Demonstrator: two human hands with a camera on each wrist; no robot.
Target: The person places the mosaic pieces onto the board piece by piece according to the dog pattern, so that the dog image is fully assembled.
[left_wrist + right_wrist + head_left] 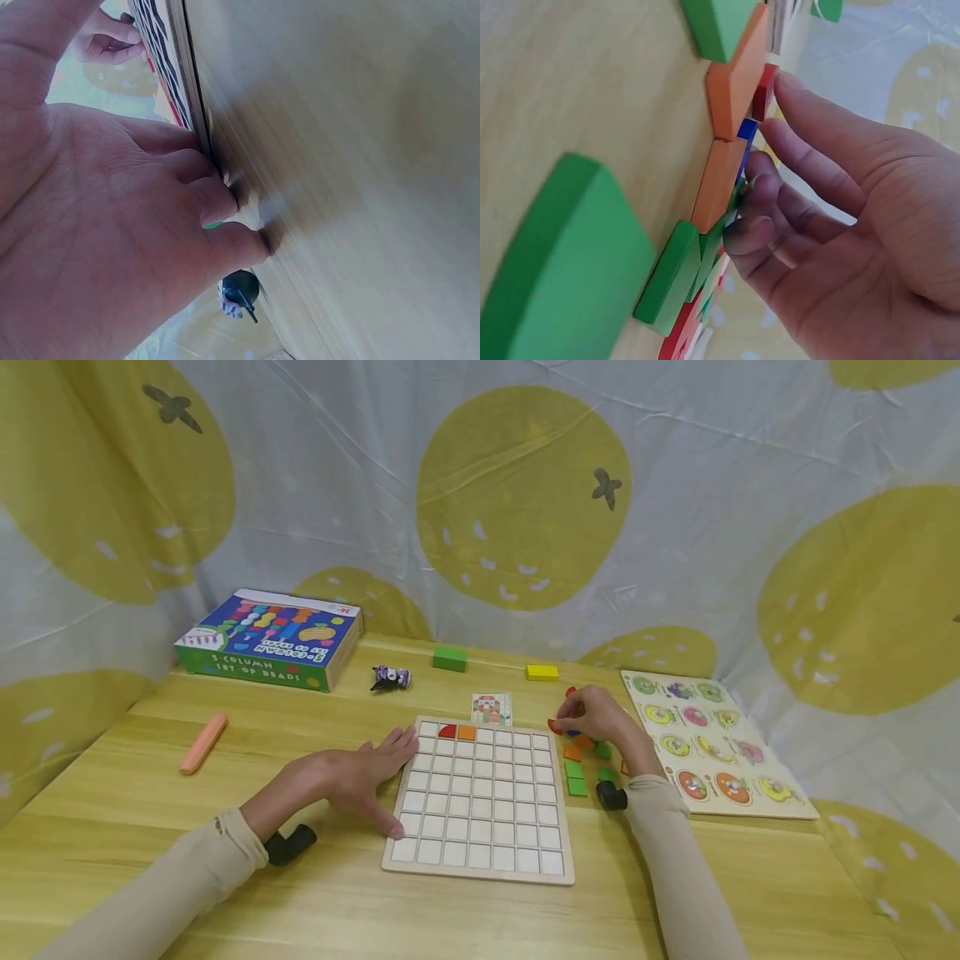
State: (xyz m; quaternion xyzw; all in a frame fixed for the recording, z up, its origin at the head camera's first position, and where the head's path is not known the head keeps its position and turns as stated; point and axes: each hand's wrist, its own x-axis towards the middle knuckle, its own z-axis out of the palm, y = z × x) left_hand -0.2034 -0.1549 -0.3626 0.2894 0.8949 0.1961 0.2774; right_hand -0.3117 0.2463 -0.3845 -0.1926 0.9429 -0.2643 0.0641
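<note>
A square wooden grid board [480, 810] lies on the table, with a red quarter-circle tile [447, 732] and an orange square tile [467, 732] in its far row. My left hand [360, 777] rests spread at the board's left side, thumb and fingertips at the frame. To the right of the board, my right hand [596, 718] pinches a red piece [763, 91] between thumb and index finger. Below that hand lie orange blocks [718, 184], green blocks [667, 277] and a blue block [746, 129], partly hidden by the hand in the head view.
Beyond the board lies a small pattern card [492, 708]. Farther back are a green block [450, 658], a yellow block [542, 672] and a small dark figurine [392, 677]. A bead-set box [270, 639] and an orange stick [203, 743] sit left, a fruit puzzle board [716, 743] right.
</note>
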